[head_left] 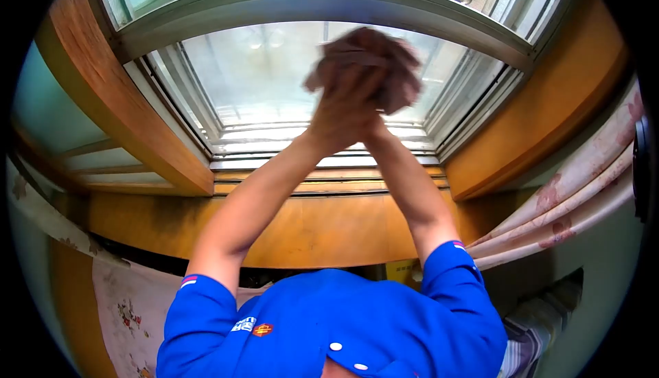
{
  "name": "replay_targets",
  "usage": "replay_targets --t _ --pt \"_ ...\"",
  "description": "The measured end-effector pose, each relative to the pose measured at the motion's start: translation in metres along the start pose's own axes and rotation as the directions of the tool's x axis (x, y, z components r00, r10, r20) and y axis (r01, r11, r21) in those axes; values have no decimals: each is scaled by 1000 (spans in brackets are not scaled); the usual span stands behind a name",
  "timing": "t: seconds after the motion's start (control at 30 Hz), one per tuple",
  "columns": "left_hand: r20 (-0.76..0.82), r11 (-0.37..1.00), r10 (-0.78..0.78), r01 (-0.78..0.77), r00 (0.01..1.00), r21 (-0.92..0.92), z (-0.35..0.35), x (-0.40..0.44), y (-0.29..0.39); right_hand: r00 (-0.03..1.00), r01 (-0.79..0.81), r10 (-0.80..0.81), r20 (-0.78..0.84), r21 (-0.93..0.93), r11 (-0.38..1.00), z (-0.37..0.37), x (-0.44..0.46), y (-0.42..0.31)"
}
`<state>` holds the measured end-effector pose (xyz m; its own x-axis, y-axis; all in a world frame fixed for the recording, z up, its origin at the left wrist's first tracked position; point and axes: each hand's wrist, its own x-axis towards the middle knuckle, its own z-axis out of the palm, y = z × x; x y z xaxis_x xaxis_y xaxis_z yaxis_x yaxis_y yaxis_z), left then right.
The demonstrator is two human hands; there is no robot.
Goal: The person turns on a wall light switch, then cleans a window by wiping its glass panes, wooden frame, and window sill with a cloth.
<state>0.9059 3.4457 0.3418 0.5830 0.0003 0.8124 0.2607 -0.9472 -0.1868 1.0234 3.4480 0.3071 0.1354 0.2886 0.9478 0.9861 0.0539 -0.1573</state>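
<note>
A bunched brownish-pink cloth (376,55) is held up in front of the window pane, smeared by motion. My left hand (344,100) lies against the near side of the cloth, its fingers blurred on the folds. Close beside it, my right hand (373,122) meets the cloth from the right, mostly hidden by the cloth and my left hand. Both wrists nearly touch. Behind the cloth is the hazy glass pane (254,76); whether the cloth touches it I cannot tell.
A metal window rail (309,8) crosses above my hands. Below the window runs a wooden sill (309,223). Wooden frames (130,89) flank the opening, and a floral curtain (563,199) hangs at the right. Pink floral fabric (134,309) lies at the lower left.
</note>
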Motion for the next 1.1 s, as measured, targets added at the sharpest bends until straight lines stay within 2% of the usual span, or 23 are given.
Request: replay_targets --t 0.07,0.13,0.27,0.47,0.53,0.6,0.67,0.7,0.73,0.77,0.8,0.93,1.0,1.07,1.1 --pt "8 988 -133 132 991 76 -13 -52 -39 997 59 -66 47 138 989 36 3 -55" --pt "-50 948 -287 291 957 125 -53 -86 -64 987 105 -133 86 276 956 71 1 -104" --pt "-207 868 -420 458 884 194 -97 -138 -93 958 150 -244 150 463 873 119 -12 -171" --pt "-195 866 -423 458 885 200 -91 -152 -85 930 172 -313 190 529 831 121 -29 -174" --pt "-210 872 -439 470 874 136 -80 -137 -71 938 175 -301 172 514 840 109 -24 -158" --pt "-142 884 -421 440 896 159 -66 -113 -50 953 176 -272 136 482 858 90 -17 -129" --pt "-130 921 -333 352 934 165 -43 -83 -27 972 163 -220 87 424 891 64 -4 -92" --pt "-70 938 -297 305 952 163 -29 -70 -12 981 145 -183 66 374 916 48 -2 -65" --pt "-63 973 -222 225 973 53 -9 -56 -2 987 130 -153 44 335 933 32 3 -39" --pt "36 973 -190 183 981 143 9 -40 15 993 102 -113 26 265 959 10 4 -8" --pt "59 988 -154 153 986 28 27 -21 31 997 76 -79 8 200 977 -10 5 21" --pt "113 974 57 -31 992 -223 80 65 98 995 -74 72 -62 -38 997 -84 -21 125" --pt "59 978 205 -202 977 -56 120 77 122 987 -145 137 -86 -105 984 -106 -40 154" --pt "74 970 235 -229 969 -83 138 77 137 978 -196 184 -98 -133 972 -113 -54 166" --pt "106 972 209 -194 972 -136 139 72 141 975 -212 199 -100 -138 968 -113 -58 168"
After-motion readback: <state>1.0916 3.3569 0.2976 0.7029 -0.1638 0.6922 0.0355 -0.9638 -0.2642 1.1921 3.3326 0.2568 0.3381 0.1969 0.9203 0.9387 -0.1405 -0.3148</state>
